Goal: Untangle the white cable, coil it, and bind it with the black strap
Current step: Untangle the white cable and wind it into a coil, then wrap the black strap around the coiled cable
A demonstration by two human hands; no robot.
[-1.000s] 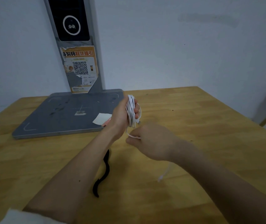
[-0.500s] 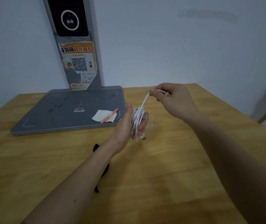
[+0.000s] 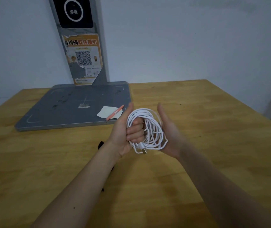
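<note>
Lowered, right hand (image 3: 169, 134) cups coiled white cable (image 3: 146, 129) gripped by left hand (image 3: 124, 132); black strap (image 3: 101, 144) mostly hidden.

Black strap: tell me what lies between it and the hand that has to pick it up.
The left forearm crosses over the black strap on the table, hiding most of it. Both the left hand and right hand are occupied with the white cable.

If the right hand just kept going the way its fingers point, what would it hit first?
Probably nothing: the right hand lies open beside the cable, fingers aimed up and away over the bare table, with the wall beyond. Depth is hard to judge.
</note>
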